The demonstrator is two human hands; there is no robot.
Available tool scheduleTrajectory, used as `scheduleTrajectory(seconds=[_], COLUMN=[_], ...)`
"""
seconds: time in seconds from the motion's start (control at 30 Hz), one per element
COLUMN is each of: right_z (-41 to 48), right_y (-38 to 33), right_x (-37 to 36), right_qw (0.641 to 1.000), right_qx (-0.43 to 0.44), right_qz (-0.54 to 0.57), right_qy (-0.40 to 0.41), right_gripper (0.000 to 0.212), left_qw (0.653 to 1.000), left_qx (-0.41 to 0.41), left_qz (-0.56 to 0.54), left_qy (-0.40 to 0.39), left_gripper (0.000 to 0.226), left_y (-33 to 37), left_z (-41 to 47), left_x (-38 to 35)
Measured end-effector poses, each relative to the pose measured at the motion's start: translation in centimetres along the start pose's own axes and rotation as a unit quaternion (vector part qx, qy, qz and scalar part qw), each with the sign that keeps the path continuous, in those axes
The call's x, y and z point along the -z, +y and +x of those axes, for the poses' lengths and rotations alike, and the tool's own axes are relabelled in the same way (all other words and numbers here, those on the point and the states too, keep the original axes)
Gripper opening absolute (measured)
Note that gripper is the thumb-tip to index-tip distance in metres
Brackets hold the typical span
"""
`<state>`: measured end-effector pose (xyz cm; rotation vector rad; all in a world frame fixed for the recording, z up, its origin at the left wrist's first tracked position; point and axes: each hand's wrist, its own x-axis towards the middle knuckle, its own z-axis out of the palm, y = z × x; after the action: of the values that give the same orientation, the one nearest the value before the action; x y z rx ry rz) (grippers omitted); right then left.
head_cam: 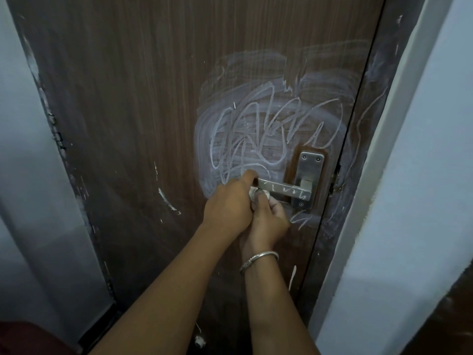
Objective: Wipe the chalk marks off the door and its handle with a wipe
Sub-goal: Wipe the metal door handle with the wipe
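Both hands clenched: left hand (229,204) round the tip of the handle (284,189), right hand (268,219) round the wipe (254,192).

looks like a home interior: wood-grain door (128,124) with steel lever handle (286,189), dark door frame (368,124), plain pale painted walls (435,149).
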<state>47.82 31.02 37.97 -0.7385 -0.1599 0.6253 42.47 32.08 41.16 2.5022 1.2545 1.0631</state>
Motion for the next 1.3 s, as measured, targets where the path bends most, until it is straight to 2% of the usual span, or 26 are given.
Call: scheduleTrajectory(seconds=[0.2, 0.5, 0.7, 0.8, 0.9, 0.97, 1.03, 1.1, 1.2, 1.3], right_z=[-0.5, -0.9, -0.6, -0.3, -0.1, -0.1, -0.1, -0.1, -0.3, -0.3], right_y=[0.4, 0.3, 0.3, 0.3, 0.3, 0.3, 0.3, 0.6, 0.8, 0.1], right_x=[0.3, 0.3, 0.0, -0.1, -0.1, -0.3, -0.6, -0.7, -0.8, -1.2], right_qw=[0.997, 0.996, 0.995, 0.990, 0.971, 0.965, 0.973, 0.986, 0.997, 0.998], right_qx=[0.008, 0.058, 0.094, 0.130, 0.201, 0.218, 0.191, 0.119, 0.017, -0.009], right_qz=[0.056, 0.017, -0.011, -0.044, -0.130, -0.149, -0.129, -0.102, -0.063, -0.057], right_qy=[-0.046, -0.068, -0.043, -0.037, -0.022, -0.004, 0.029, 0.056, 0.044, 0.018], right_gripper=[0.010, 0.012, 0.012, 0.011, 0.012, 0.004, 0.016, 0.020, 0.027, 0.021], left_qw=[1.000, 1.000, 1.000, 1.000, 1.000, 0.999, 0.999, 0.999, 0.999, 0.999], left_qx=[0.002, 0.015, 0.018, 0.018, 0.017, 0.017, 0.015, 0.013, 0.010, 0.010], left_qz=[-0.009, 0.001, 0.005, 0.001, 0.006, 0.012, 0.012, 0.008, 0.013, 0.029], left_qy=[0.005, 0.002, -0.010, -0.019, -0.024, -0.025, -0.030, -0.032, -0.031, -0.037], left_gripper=[0.031, 0.029, 0.028, 0.025, 0.025, 0.026, 0.027, 0.026, 0.026, 0.026], left_y=[-0.1, -0.3, -0.1, 0.0, 0.0, -0.1, 0.0, 0.0, 0.0, -0.1], left_z=[-0.3, -0.3, -0.3, -0.3, -0.2, -0.2, -0.1, -0.1, -0.2, 0.0], left_x=[0.2, 0.2, 0.6, 0.8, 1.0, 1.0, 1.0, 1.1, 1.1, 1.2])
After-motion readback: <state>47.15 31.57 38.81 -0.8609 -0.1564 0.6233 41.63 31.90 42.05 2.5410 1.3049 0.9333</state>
